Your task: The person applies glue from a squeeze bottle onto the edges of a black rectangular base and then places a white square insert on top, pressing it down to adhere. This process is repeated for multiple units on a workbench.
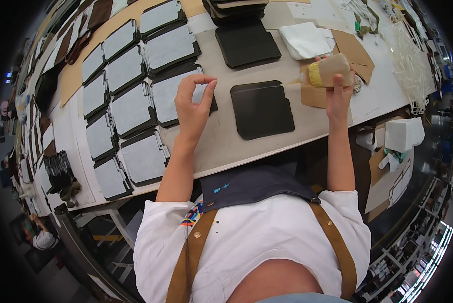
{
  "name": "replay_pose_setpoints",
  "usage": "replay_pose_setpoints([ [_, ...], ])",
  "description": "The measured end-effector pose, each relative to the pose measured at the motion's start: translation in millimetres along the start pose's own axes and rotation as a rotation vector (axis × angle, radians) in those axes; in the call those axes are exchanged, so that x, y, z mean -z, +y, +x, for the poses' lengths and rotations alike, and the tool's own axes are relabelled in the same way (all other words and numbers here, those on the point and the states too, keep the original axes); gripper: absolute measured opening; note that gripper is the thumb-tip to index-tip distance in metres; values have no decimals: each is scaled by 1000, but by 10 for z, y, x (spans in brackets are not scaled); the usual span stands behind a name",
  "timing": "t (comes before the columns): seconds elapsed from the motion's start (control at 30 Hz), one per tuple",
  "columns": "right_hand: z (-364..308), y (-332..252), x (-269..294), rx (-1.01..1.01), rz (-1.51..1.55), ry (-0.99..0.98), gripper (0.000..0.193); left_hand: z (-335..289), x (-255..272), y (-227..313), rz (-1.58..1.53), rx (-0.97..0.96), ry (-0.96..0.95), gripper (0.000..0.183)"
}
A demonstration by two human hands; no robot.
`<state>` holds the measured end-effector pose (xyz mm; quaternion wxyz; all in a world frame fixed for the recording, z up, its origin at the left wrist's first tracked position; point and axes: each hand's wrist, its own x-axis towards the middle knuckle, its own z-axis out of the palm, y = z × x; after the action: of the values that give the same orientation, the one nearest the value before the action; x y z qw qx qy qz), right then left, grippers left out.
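Clasping the bottle (325,71) in the right hand (339,92) toward the bench's (214,144) right end; pinching the left hand (191,101), seemingly on nothing; could drip, tilted so, onto the black panel (262,111) by the near edge!

On the bench (211,147), panel piles (126,71) lie left of the front panel (263,111), behind which lie the back panel (248,44) and a stack (235,10). Rightward, a bottle (331,70) sits in the right hand (341,87) above cardboard (357,53), before a sheet (305,41).
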<state>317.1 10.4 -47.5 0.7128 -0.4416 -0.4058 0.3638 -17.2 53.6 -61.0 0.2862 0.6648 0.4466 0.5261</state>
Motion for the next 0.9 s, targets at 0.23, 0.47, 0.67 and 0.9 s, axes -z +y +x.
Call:
replay_pose_setpoints([
  [0.23,15,16,17,6,7,-68,71,-9,-4,-1,-6,-1,3,8],
  [0.47,-34,-23,122,0,-111,-133,79,-1,-7,27,1,-1,1,8],
  [0.67,-127,-33,190,11,-149,-112,84,-9,-11,19,-4,3,-2,7],
  [0.9,-177,-119,174,31,-174,-109,83,-11,-6,36,1,5,-10,7],
])
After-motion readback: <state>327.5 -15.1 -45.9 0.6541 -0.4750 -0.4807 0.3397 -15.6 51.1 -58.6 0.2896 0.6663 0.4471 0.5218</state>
